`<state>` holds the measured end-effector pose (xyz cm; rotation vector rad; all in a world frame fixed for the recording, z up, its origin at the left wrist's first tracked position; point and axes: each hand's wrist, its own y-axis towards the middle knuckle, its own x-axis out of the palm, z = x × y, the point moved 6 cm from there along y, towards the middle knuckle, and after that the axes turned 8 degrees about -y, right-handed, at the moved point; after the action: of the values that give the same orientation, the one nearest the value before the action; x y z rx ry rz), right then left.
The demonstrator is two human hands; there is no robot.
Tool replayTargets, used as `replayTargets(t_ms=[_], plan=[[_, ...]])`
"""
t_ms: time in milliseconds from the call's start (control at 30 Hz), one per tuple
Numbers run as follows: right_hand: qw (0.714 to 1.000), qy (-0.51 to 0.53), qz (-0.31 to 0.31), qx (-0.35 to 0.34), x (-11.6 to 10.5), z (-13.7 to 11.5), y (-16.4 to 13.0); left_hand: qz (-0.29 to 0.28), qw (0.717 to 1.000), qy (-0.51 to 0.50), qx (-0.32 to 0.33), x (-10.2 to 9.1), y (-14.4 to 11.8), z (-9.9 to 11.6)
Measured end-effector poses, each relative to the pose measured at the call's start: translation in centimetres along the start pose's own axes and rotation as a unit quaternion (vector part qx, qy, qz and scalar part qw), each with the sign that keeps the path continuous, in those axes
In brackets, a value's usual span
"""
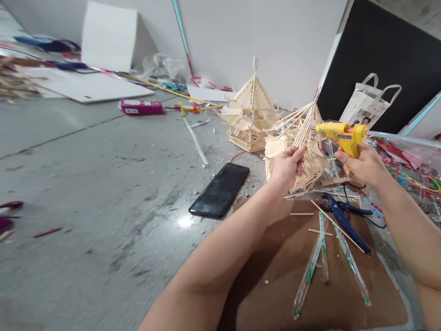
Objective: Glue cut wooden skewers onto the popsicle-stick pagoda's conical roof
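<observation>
— Presently, what does each hand have?

— Left hand (287, 166), right of centre in the frame, is closed around the pale wooden stick-built roof section (303, 147), fingers wrapped on its near left edge. Right hand (365, 164), further right, is clenched on the grip of the yellow hot-glue gun (341, 134); whether a finger is on the trigger I cannot tell.

— How do the two lie to each other?

— Nozzle points left, towards the upper part of the roof section, and appears to be touching or just beside the sticks there (the contact itself is too small to confirm). The sticks run up and to the right from the left hand's hold, so the long axis slants towards the gun. Left hand is nearer the piece; it carries it clear of the brown board (275, 276) below.

— Surroundings?

— Blue-handled pliers (344, 220) and clear sleeved stick packets (322, 248) lie on the board, lower right. Black phone (220, 189) rests face up, centre. Finished pale stick pagoda model (251, 115) stands behind, upper centre.

— Legible writing?

— White paper carrier bag (368, 105), upper right, bears dark characters; not readable. Pink box (141, 107), upper left, label blurred.
</observation>
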<state>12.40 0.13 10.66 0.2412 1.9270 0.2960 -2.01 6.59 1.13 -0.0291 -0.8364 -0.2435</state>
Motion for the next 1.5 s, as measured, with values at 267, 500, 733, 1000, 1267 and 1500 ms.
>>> replayTargets(t_ms=[267, 500, 733, 1000, 1267, 1500], plan=[[1.0, -0.008, -0.002, -0.011, -0.2, -0.3, -0.1, 0.003, 1.0, -0.008, 0.01, 0.0, -0.2, 0.1], [1.0, -0.003, -0.004, -0.012, -0.2, -0.5, -0.3, 0.002, 1.0, -0.006, 0.016, 0.0, -0.1, 0.0], [1.0, 0.015, -0.011, -0.007, 0.1, -0.3, -0.2, -0.001, 1.0, -0.012, 0.019, 0.0, 0.0, 0.0], [0.999, 0.025, -0.025, -0.005, 0.2, 0.2, -0.5, 0.006, 1.0, -0.013, 0.026, -0.1, 0.1, -0.1], [0.996, 0.055, -0.063, -0.002, 0.7, -0.4, -1.4, 0.022, 0.999, 0.012, 0.041, -0.1, 0.0, -0.2], [0.998, 0.0, -0.049, -0.024, 0.2, -1.5, -1.4, 0.064, 0.992, 0.082, 0.07, 0.0, -0.7, 0.5]])
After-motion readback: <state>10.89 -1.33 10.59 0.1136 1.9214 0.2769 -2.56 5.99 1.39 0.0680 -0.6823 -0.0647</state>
